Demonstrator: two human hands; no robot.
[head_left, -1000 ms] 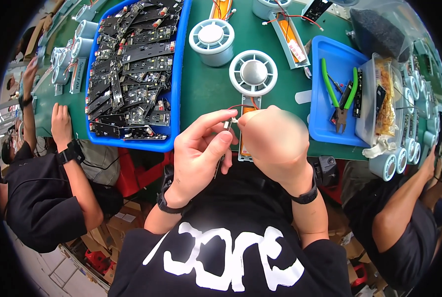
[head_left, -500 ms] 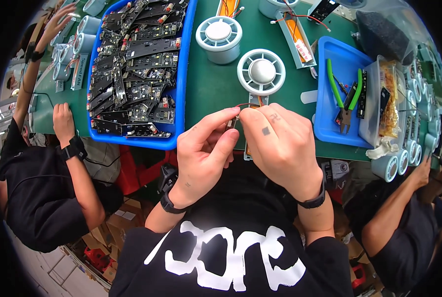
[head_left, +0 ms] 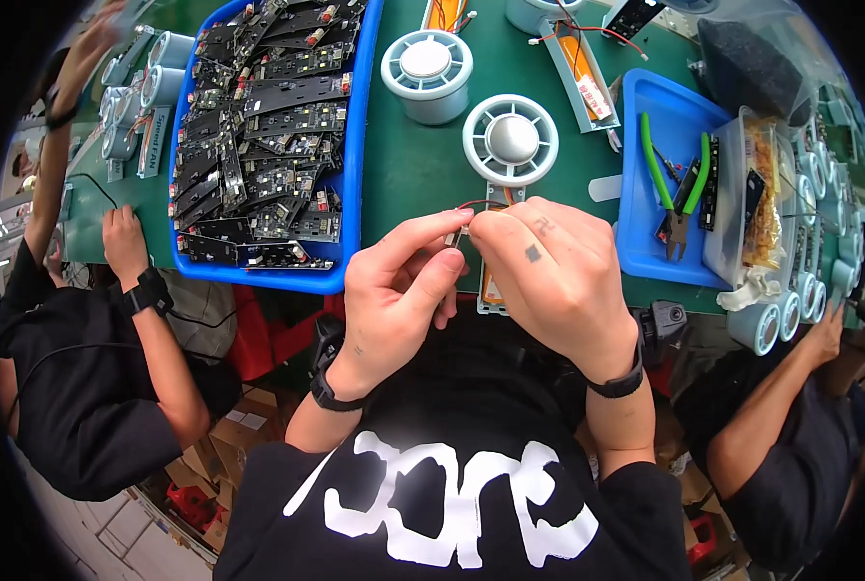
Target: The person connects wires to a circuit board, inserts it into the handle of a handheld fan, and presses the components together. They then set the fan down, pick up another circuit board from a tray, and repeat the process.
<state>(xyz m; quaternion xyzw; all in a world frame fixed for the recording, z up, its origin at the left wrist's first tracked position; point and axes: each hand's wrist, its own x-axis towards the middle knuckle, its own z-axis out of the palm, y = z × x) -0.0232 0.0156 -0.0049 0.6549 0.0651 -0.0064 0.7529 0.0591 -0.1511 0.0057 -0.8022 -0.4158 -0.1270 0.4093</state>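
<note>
While both hands pinch the small connector [head_left: 460, 230] at the red wire's end, at 6 o'clock of the white round housing [head_left: 511, 141], keep the fingers [head_left: 423, 232] clenched steadily.

The small part [head_left: 463, 230] pinched between both hands is mostly hidden by fingertips, too small to be identified.
</note>
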